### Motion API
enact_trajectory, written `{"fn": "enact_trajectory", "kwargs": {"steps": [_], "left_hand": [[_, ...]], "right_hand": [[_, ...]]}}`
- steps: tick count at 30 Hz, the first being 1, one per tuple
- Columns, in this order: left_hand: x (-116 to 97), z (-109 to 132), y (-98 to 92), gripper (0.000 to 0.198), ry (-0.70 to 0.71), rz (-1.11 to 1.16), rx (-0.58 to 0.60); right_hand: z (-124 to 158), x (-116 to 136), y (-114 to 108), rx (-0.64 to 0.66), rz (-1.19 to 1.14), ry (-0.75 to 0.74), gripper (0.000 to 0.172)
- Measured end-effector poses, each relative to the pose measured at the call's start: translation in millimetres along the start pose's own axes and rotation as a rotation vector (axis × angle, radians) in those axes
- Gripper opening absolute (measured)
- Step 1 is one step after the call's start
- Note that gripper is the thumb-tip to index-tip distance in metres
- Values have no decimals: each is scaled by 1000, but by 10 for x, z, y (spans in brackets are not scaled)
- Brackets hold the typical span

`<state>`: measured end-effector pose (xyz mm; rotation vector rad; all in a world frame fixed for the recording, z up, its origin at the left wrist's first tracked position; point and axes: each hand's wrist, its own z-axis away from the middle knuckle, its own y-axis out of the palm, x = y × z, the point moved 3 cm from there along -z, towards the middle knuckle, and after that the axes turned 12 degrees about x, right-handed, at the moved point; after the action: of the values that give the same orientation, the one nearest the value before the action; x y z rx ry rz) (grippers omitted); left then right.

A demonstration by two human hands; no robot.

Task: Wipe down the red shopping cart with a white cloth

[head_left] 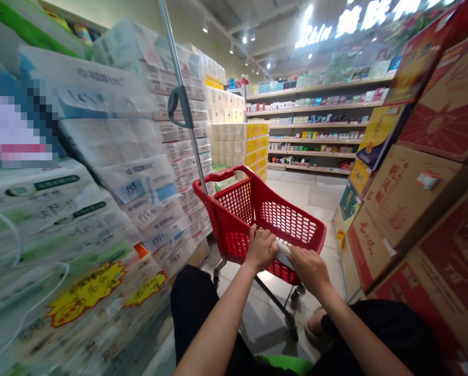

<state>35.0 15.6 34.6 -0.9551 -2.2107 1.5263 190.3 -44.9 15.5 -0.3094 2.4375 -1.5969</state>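
Nearest the camera, two bare forearms are seen reaching forward over dark-clothed legs [194, 303], with a green patch [284, 363] cut off by the lower edge and not identifiable. The left hand [262, 248] is closed over the handle [283, 254] of a red cart [234, 230], its fingertips hidden behind the bar. The right hand [310, 269] is laid just beside it on the same handle, knuckles up and fingers bent over the far side; only a short pale stretch of the bar is exposed between the two hands. The cart stands on the tiled floor [315, 196] directly ahead, in the aisle between the two stacks; its basket is seen through the mesh only, and the contents cannot be made out. Its wheels [292, 321] are partly covered by the arms. A metal pole [196, 151] is noted rising beside the cart's far left corner, carrying a grey loop [177, 107] and cut off at the top. To the left, wrapped paper packs [112, 156] are stacked high, blurred, with a pixelated patch [14, 125] masking one part. To the right, red cardboard boxes [414, 209] are piled, their print unreadable. Farthest off, stocked shelves [315, 109] are seen under a lit sign [347, 21], its goods too small to tell.
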Motion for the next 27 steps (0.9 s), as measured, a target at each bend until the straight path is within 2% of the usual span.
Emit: {"fn": "enact_trajectory", "kwargs": {"steps": [4,8,10,13,18,21,24,27], "left_hand": [[151,7,-87,32,5,46,27],[161,-40,-77,35,-8,92,27],[141,-57,-53,34,-5,105,21],[120,-62,-25,31,-12,120,-3],[167,-30,-20,29,-42,142,-50],[250,-5,-38,28,-28,152,-43],[337,10,-63,28,2,165,0],[398,6,-87,32,14,171,47]], "right_hand": [[20,-218,26,81,-202,-135,34],[4,-574,72,105,-327,-112,35],[-13,-673,93,85,-345,-90,35],[-12,-612,98,51,-359,-65,36],[75,-135,22,0,-304,-40,31],[92,-2,11,8,-291,-99,29],[53,-170,76,74,-302,-202,29],[-3,-553,151,69,-280,-181,30]]}}
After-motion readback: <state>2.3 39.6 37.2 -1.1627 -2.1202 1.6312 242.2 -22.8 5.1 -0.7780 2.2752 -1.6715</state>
